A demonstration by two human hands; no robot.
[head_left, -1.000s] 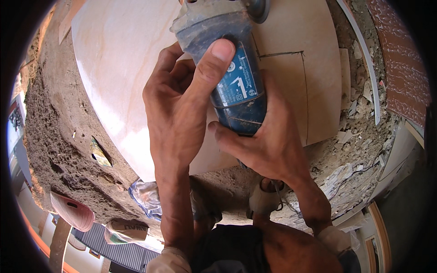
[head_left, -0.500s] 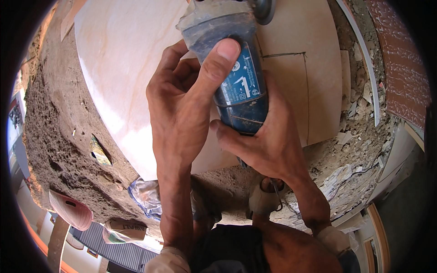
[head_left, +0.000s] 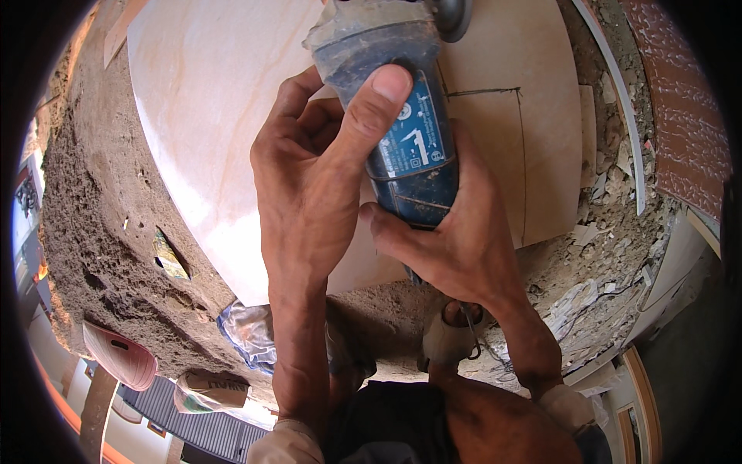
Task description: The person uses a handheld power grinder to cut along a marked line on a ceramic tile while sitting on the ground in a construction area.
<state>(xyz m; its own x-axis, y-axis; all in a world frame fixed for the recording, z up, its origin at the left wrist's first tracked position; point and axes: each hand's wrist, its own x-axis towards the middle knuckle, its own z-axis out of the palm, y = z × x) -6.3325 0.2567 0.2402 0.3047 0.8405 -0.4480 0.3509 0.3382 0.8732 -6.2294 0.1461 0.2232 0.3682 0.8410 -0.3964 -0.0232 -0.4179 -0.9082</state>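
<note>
A blue, dusty angle grinder (head_left: pixel 417 147) is held over a large cream marbled tile (head_left: pixel 209 85), its disc side (head_left: pixel 454 17) at the top edge of the view. My left hand (head_left: pixel 313 162) grips the body, thumb pressed along its upper face and fingers curled by its left side. Around the rear end closes my right hand (head_left: pixel 456 240), its fingers partly hidden behind the tool. Dark lines (head_left: pixel 520 147) drawn on the tile make a corner to the right of the grinder. The front of the grinder head is cut off by the frame.
Rough sandy ground (head_left: pixel 100 209) surrounds the tile, with rubble (head_left: pixel 610 224) on the right. A pale curved-looking strip (head_left: pixel 626 100) lies beside a brown textured panel (head_left: pixel 684 93). Plastic bags (head_left: pixel 251 336) and a pinkish object (head_left: pixel 120 356) lie at lower left. A cord (head_left: pixel 473 332) runs near my foot.
The grinder and both hands have shifted very slightly to the right. The grip is the same, and the tile has not moved.
</note>
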